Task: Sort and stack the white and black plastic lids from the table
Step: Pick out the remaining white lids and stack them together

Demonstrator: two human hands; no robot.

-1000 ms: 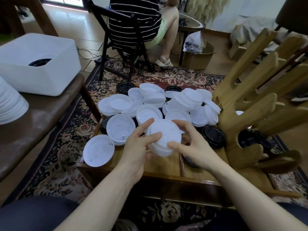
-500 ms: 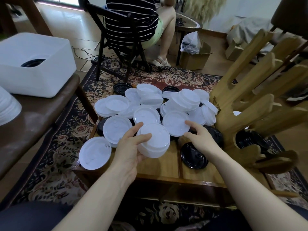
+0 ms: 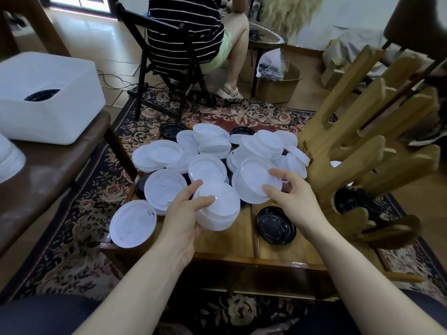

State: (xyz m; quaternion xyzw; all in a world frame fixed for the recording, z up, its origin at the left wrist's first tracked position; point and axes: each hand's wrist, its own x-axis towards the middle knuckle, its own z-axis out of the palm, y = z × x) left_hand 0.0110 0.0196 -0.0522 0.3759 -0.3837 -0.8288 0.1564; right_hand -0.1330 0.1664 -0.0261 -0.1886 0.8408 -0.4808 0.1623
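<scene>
White lid stack (image 3: 219, 209) gripped in left hand (image 3: 183, 218), thumb over its top, above the near table (image 3: 242, 240). Right hand (image 3: 294, 199) pinches a white lid (image 3: 254, 183) (tilted). Black lid (image 3: 275, 224) near right. Lid pile (image 3: 210, 148) farther back.

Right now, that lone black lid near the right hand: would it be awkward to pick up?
Probably light: the black lid looks like thin plastic. Lying flat on the wooden table, it may slide when nudged. Its raised rim should give fingertips an edge.
</scene>
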